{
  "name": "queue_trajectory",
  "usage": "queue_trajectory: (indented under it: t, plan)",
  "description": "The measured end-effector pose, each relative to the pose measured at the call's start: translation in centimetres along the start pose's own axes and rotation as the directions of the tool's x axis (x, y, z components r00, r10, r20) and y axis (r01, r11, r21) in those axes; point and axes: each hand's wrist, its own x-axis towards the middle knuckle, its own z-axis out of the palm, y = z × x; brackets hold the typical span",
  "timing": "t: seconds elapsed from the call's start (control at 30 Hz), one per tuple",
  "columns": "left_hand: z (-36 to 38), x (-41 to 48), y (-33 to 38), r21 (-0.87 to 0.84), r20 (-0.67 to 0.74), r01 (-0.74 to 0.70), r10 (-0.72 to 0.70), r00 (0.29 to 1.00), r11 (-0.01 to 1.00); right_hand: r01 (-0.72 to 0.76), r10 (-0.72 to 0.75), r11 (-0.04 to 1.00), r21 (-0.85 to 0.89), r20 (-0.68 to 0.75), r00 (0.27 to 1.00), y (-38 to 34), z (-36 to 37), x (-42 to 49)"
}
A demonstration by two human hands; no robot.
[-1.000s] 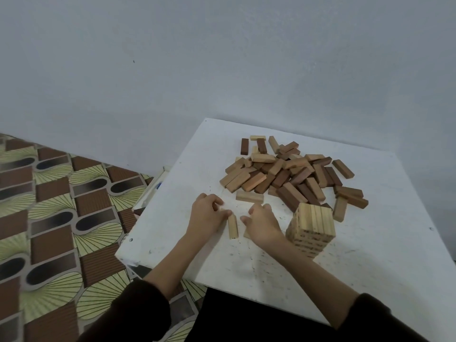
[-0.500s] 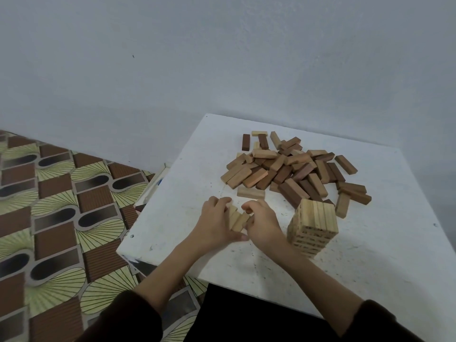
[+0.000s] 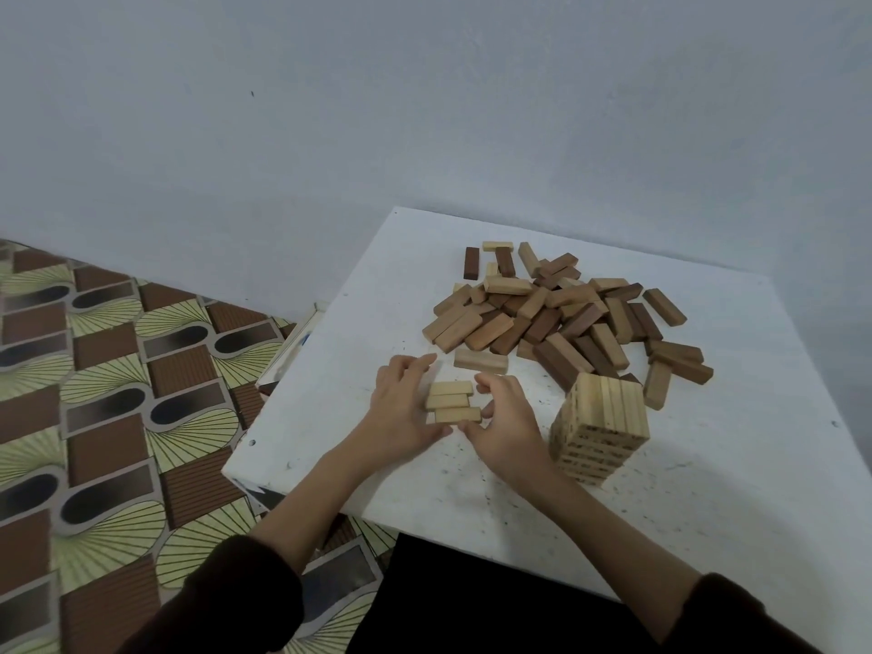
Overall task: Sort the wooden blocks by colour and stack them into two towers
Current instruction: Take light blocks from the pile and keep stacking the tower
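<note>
Three light wooden blocks lie side by side in a row between my hands on the white table. My left hand presses against their left ends, its fingers curved round them. On the other side my right hand cups their right ends with curled fingers. A tower of light blocks stands just right of my right hand. Behind lies a loose pile of mixed light and dark blocks, with a single light block near my fingertips.
The table stands in a corner against a pale wall. Its left edge drops to a patterned floor. Two dark blocks lie at the pile's right side.
My hands have drawn together and squared the light blocks into a neat row of three. Earlier the blocks lay loose and askew between my hands.
</note>
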Motion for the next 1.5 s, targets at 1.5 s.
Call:
queue_trajectory:
  t: [1.5]
  plan:
    - [0.4, -0.1, -0.3, -0.248, -0.009, -0.076, 0.076, 0.997, 0.966, 0.11, -0.086, 0.985, 0.135, -0.172, 0.981, 1.5, 1.7, -0.2]
